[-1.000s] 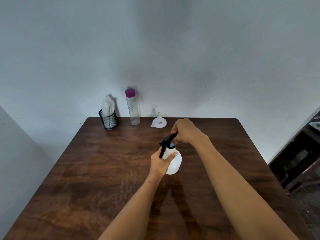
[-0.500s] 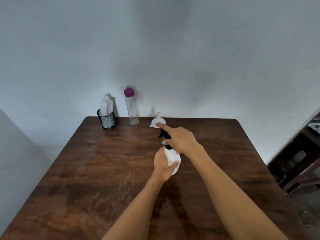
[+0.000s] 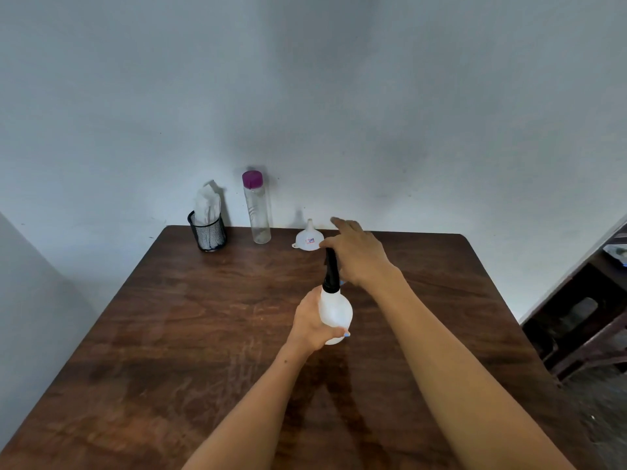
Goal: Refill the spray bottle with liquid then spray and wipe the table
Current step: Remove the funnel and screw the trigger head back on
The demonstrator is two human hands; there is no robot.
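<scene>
Head view is showing early going: left hand is wrapping the white spray bottle mid-table, right hand is gripping its black sprayer head, forefinger extended, while funnel and purple-capped bottle are waiting far back, spraying and wiping undone.

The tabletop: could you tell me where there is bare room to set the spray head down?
Bare wood lies left of the left hand, in front of the mesh cup, and right of the right hand toward the table edge. The back edge is crowded: cup, clear bottle, funnel.
</scene>
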